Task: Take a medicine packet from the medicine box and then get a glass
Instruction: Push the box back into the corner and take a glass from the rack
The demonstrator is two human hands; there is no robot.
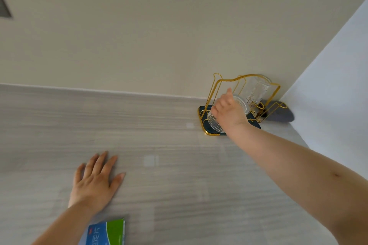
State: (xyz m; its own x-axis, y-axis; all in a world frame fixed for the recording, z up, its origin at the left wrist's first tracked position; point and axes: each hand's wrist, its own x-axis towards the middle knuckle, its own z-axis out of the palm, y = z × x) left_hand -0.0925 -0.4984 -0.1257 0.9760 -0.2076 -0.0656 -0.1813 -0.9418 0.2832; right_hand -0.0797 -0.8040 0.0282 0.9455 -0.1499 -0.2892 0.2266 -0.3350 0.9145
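Right hand (229,112): fingers curled around a ribbed clear glass (216,123) at the far right of the counter; thumb raised toward the wall. The glass is tilted, its lower end over the dark blue tray (203,113) of a gold wire rack (245,83). Whether the glass touches the tray cannot be told. A second ribbed glass (257,90) hangs inverted on the rack, farther right. The right forearm runs from the near right edge of view diagonally up to the rack.

Left hand (95,181): fingers spread and extended, palm down, flat on the counter at near left. It grips nothing.

Medicine packet (108,232): blue and green carton with white print, lying on the counter at the near edge, just right of the left forearm, partly cut off by the frame. No hand touches it.

Surface: grey countertop (169,185) with horizontal wood-grain streaks and a few pale square marks; it meets the wall along a low raised lip.

Room: plain beige wall (159,26) behind the counter; a paler white panel (338,85) forms the right-hand corner. A dark grey object (282,113) lies in that corner behind the rack. A dark slatted shape (4,6) shows at the far left edge.
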